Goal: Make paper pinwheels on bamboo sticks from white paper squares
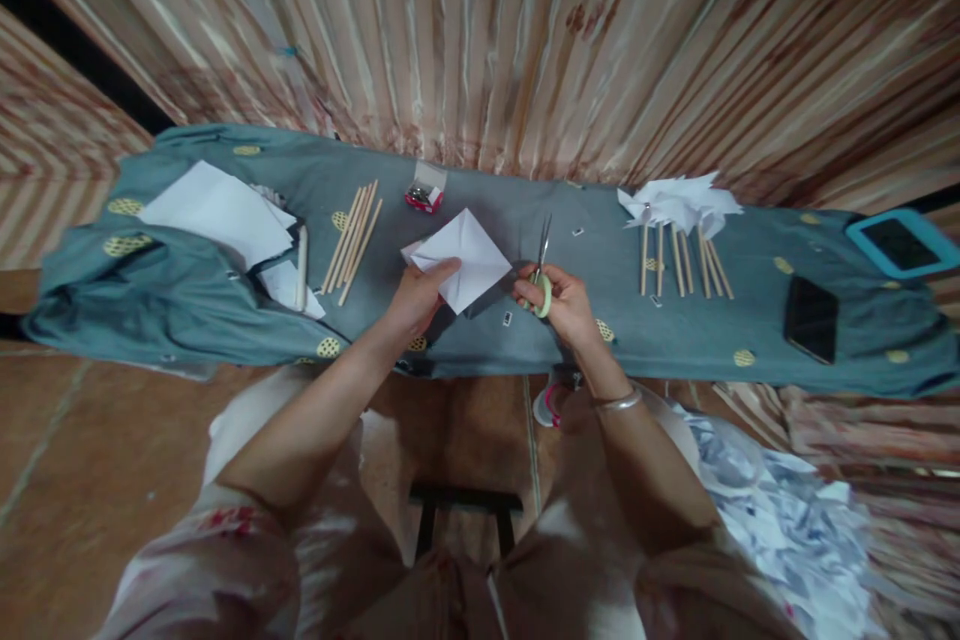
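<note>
My left hand (pixel 421 298) grips a creased white square of paper (pixel 472 260) by its left side, thumb on top, with one corner pointing away from me. To the right of the paper, my right hand (pixel 561 302) holds scissors (pixel 543 280) with light green handles, its fingers in the loops. The blades point away from me and look closed or nearly so, apart from the paper. Just beyond the paper stands a small open red and white box (pixel 426 190) with small dark metallic pieces in it. Several thin wooden sticks (pixel 352 240) lie left of my left hand.
White sheets (pixel 217 215) and a white rod (pixel 301 268) lie on the left of the cloth-covered table (pixel 585 330). Paper pinwheels on sticks (pixel 682 205), a black phone (pixel 811 318) and a blue-framed tablet (pixel 904 242) are on the right. Paper scraps (pixel 787 510) heap below; curtains hang behind.
</note>
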Demonstrator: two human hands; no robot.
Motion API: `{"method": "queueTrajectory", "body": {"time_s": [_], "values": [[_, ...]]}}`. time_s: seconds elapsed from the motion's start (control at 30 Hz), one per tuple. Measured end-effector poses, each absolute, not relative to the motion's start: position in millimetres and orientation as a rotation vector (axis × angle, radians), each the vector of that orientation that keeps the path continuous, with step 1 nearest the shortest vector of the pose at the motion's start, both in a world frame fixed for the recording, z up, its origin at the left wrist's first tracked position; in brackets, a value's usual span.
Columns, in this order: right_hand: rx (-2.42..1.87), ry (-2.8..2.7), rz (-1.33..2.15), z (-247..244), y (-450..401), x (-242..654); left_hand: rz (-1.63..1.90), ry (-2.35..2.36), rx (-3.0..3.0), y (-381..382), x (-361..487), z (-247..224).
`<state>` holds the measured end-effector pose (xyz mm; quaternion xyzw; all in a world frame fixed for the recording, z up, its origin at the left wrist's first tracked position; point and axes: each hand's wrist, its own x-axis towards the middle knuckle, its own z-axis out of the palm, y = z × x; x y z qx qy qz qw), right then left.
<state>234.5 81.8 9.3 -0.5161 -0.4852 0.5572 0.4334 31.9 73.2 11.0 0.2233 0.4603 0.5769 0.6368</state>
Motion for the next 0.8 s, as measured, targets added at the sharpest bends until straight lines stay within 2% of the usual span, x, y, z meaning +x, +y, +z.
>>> {"method": "queueTrajectory", "body": {"time_s": [0.43,0.8], "values": [[-1.223,-1.178,1.424,26,81,239,1.193,1.18,0.747,68,40,3],[-1.205,-1.27,1.503,17,84,238,1.069,1.252,0.897,64,37,4]]}}
